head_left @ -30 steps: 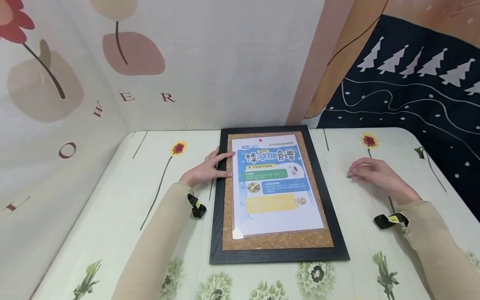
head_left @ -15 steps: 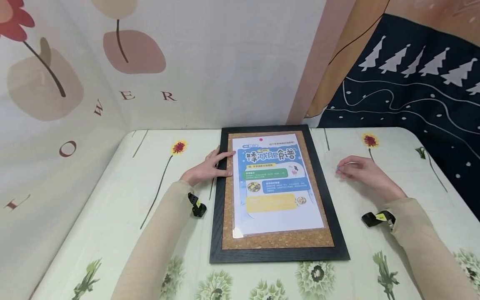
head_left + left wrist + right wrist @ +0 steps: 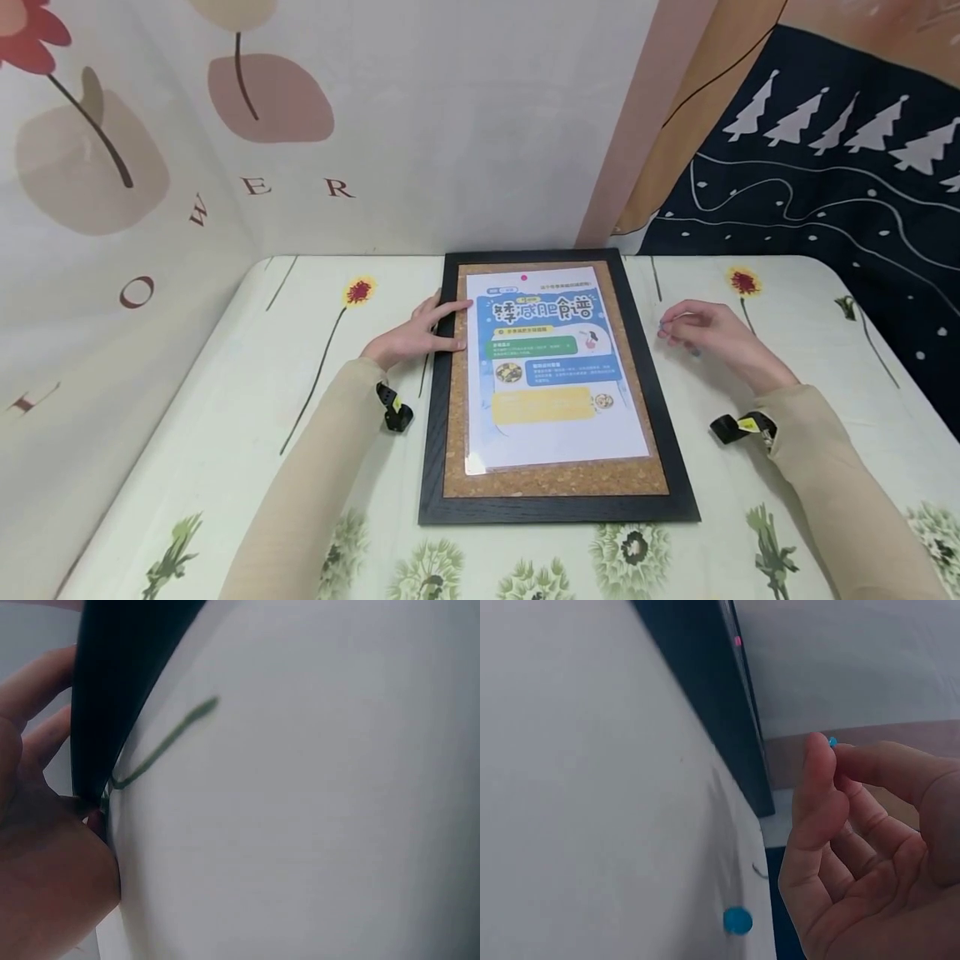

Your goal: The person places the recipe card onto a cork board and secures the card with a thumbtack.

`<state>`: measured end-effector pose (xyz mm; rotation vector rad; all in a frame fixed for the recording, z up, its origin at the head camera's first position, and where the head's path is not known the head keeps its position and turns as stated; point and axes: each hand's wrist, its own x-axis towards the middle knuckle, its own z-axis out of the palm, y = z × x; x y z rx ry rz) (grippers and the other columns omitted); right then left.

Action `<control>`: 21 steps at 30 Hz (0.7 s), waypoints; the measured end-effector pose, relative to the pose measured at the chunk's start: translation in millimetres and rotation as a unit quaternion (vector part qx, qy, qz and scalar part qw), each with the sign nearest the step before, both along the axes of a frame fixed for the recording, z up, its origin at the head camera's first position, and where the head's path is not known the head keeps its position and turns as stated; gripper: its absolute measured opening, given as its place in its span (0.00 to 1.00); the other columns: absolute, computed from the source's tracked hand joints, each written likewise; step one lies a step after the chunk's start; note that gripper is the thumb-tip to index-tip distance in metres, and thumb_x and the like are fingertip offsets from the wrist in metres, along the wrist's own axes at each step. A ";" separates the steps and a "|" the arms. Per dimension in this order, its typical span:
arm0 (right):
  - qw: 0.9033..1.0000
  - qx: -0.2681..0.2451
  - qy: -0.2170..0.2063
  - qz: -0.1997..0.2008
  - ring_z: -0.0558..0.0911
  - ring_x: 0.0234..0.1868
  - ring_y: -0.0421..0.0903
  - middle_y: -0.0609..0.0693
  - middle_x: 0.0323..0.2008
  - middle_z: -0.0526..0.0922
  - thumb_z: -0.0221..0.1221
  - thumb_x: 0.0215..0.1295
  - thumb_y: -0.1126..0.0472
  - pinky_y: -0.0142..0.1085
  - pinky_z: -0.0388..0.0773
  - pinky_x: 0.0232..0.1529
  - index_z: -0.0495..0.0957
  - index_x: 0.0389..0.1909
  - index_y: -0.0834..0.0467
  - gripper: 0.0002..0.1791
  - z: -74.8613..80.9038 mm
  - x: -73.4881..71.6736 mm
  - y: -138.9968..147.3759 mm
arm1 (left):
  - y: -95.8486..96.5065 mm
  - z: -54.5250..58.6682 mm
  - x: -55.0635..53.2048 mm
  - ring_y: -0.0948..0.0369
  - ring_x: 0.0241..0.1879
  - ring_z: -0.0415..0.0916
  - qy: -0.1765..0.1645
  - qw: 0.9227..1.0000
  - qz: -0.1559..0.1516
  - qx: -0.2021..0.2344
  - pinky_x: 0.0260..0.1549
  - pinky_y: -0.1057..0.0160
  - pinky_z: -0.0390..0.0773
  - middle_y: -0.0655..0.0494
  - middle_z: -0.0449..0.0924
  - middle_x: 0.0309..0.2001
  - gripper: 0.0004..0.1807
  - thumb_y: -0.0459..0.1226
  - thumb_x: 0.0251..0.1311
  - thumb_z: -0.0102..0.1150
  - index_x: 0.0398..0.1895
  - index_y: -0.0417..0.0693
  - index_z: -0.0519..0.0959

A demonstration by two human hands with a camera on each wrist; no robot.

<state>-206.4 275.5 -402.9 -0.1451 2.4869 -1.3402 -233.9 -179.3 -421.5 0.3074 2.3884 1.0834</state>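
Observation:
A black-framed corkboard (image 3: 555, 510) lies on the table, bearing a laminated poster (image 3: 570, 442) with Chinese lettering. A pink pushpin (image 3: 524, 278) shows at the poster's top. My left hand (image 3: 408, 340) rests at the board's left side, thumb and index finger reaching across the black frame (image 3: 112, 682) to the poster's left edge. Right of the board, my right hand (image 3: 712, 333) pinches a small blue pushpin (image 3: 832, 742) between thumb and index finger. Below that hand, a second blue pushpin (image 3: 695, 352) shows against the tablecloth; the right wrist view gives its round blue head (image 3: 737, 920).
A pale floral tablecloth (image 3: 225, 467) covers the table. Behind the board rises a light printed curtain (image 3: 450, 167), with dark tree-patterned cloth (image 3: 810, 192) at the back right. Each wrist wears a small black camera, such as the left one (image 3: 396, 412).
My right hand has moved left toward the corkboard with the pinched blue pushpin. The second blue pushpin now shows below it. My left hand and the board have stayed in place.

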 end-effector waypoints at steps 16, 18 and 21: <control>0.999 -0.011 0.001 0.037 0.79 0.39 0.47 0.58 0.44 0.82 0.55 0.72 0.58 0.36 0.75 0.40 0.73 0.51 0.65 0.16 10.1 -18.2 -40.3 | -0.9 0.1 0.3 0.50 0.73 0.19 0.000 1.000 -0.005 0.010 0.63 0.33 0.40 0.51 0.21 0.76 0.42 0.49 0.59 0.65 0.75 0.65 0.56; 0.999 -0.021 0.004 0.043 0.78 0.39 0.47 0.59 0.44 0.82 0.55 0.72 0.59 0.36 0.75 0.40 0.73 0.51 0.66 0.15 9.4 -19.8 -45.3 | -1.2 0.7 0.6 0.50 0.73 0.19 0.000 1.000 -0.004 0.008 0.63 0.33 0.40 0.51 0.21 0.76 0.42 0.49 0.59 0.65 0.75 0.66 0.56; 0.998 -0.033 0.006 0.050 0.78 0.39 0.47 0.59 0.43 0.82 0.55 0.71 0.59 0.34 0.74 0.40 0.73 0.51 0.67 0.15 8.0 -20.7 -51.2 | 0.1 0.9 0.3 0.50 0.73 0.19 0.001 1.000 -0.007 0.007 0.63 0.33 0.40 0.51 0.21 0.76 0.42 0.49 0.59 0.64 0.75 0.66 0.55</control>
